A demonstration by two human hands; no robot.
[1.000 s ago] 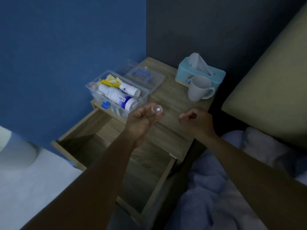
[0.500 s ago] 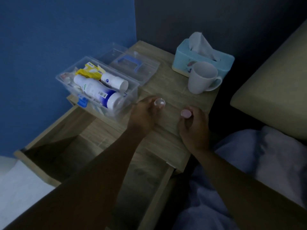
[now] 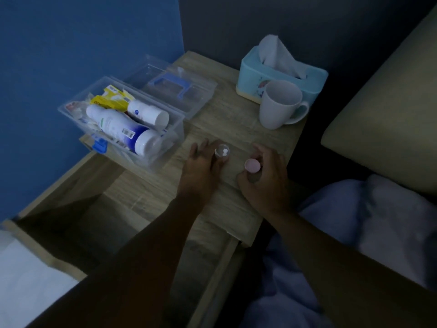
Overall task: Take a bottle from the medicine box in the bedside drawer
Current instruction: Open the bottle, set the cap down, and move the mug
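The clear plastic medicine box (image 3: 173, 129) stands open on the left part of the bedside table top, above the pulled-out drawer (image 3: 71, 223). In it lie a big white-and-blue bottle (image 3: 120, 129), a smaller white bottle (image 3: 147, 112) and yellow packets (image 3: 110, 100). My left hand (image 3: 201, 166) rests on the table top, its fingertips pinching a small clear cup (image 3: 222, 152) with something white inside. My right hand (image 3: 264, 178), just to the right, is curled round a small bottle with a pink cap (image 3: 252, 165).
The box's clear lid with a blue handle (image 3: 175, 86) lies behind the box. A white mug (image 3: 279, 105) and a teal tissue box (image 3: 250, 74) stand at the back right. A blue wall is on the left; bedding (image 3: 378, 221) and a cushion are on the right.
Both hands have come down from mid-air onto the table top. The pink-capped bottle now shows in my right hand. The view has swung lower and closer.
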